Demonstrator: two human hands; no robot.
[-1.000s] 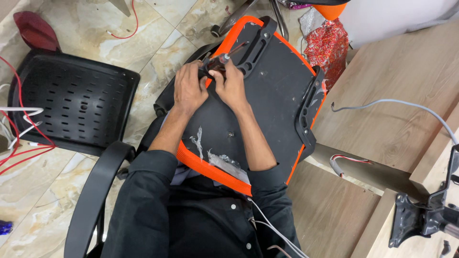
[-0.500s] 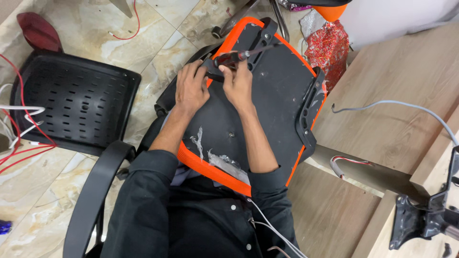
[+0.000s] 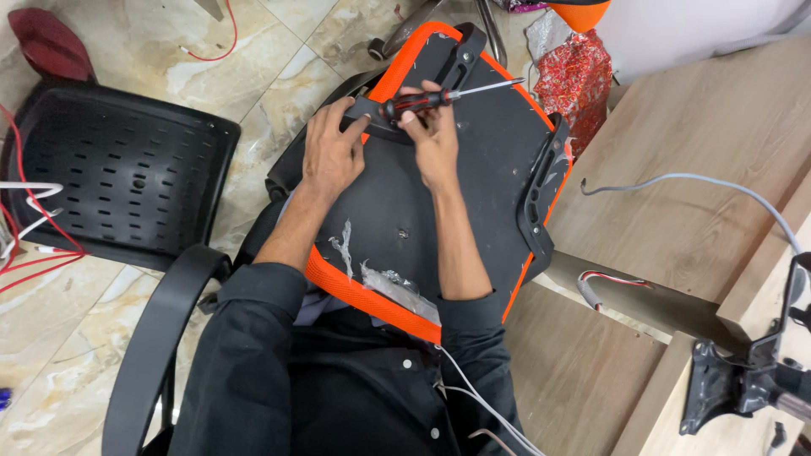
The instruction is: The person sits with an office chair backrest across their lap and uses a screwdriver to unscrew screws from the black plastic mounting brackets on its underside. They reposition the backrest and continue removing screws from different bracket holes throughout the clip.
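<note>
We see the right hand [image 3: 435, 139] with fingers closed around a screwdriver [image 3: 439, 95], shaft lying level. Left hand [image 3: 331, 152] fingers grip a black bracket [image 3: 369, 111] at the orange-edged seat base [image 3: 473, 186], which rests across the lap.

Item count: one screwdriver [image 3: 439, 97]; one orange-edged seat base [image 3: 473, 177]; two black armrest brackets, at 12 o'clock [image 3: 460, 55] and 3 o'clock [image 3: 541, 194]; two hands, left [image 3: 331, 152] and right [image 3: 435, 139].

Dark buttoned shirt, rolled sleeves
</note>
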